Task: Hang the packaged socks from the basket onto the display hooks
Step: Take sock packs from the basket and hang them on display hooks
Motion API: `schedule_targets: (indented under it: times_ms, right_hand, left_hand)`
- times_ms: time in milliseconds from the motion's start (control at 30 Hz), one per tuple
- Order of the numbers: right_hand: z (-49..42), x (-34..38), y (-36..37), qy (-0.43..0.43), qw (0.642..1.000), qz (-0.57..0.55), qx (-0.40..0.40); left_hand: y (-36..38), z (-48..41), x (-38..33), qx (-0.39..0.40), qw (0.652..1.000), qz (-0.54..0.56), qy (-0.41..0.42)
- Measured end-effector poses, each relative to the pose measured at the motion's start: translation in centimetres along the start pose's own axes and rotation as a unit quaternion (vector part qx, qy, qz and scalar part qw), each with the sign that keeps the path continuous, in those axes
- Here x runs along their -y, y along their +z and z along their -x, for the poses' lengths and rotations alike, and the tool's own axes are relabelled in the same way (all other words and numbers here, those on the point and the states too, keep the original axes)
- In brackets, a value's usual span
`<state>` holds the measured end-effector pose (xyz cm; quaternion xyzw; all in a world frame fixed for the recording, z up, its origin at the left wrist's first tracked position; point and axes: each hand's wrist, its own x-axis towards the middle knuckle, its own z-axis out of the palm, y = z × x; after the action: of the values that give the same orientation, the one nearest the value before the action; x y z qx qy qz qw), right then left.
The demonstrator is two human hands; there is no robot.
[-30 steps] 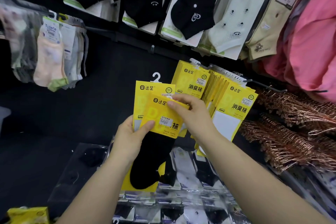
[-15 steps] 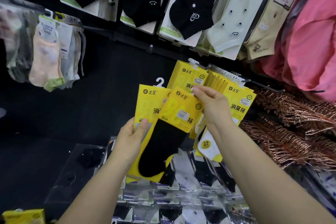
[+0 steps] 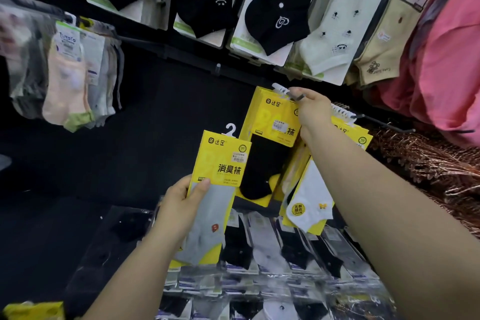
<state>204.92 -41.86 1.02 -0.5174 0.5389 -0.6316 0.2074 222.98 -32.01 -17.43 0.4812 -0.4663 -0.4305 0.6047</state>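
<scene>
My left hand [image 3: 179,205] grips a yellow pack with a grey sock [image 3: 215,189] by its left edge, its white hanger pointing up. My right hand [image 3: 313,109] pinches the top of a yellow pack with a black sock [image 3: 267,153] and holds its white hanger at the tip of a black display hook [image 3: 298,97]. To the right, several more yellow packs [image 3: 348,135] hang on another hook, one showing a white sock [image 3: 311,202]. A bit of yellow at the bottom left [image 3: 33,310] may be more packs; the basket is not visible.
Rows of black, white and beige socks [image 3: 272,15] hang above. Pastel socks [image 3: 67,78] hang at the left. Pink cloth [image 3: 446,60] and copper-coloured hangers [image 3: 428,158] fill the right. Clear sock packs [image 3: 272,249] lie in rows below my arms.
My right hand has lifted the black-sock pack off the one in my left hand and carried it up and right to the hook. The grey-sock pack is now uncovered.
</scene>
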Motion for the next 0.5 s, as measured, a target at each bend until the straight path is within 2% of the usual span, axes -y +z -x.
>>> schedule_targets:
  times_ms: [167,333,400,500]
  right_hand:
    - [-0.5,0.0,0.8,0.015,0.999,0.015,-0.025]
    - [2.7,-0.5,-0.3,-0.034,0.996,0.007,-0.081]
    - [5.7,-1.5,-0.8,-0.038,0.998,-0.005,-0.041]
    - [9.7,-2.8,-1.2,-0.049,0.988,0.057,0.134]
  left_hand:
    - [0.5,0.4,-0.1,0.033,0.999,0.037,-0.015]
    - [0.4,0.7,-1.2,0.048,0.997,0.063,-0.019]
    - [0.4,0.8,-1.6,0.055,0.996,0.067,-0.019]
    - [0.6,1.1,-2.1,0.073,0.996,0.058,-0.006]
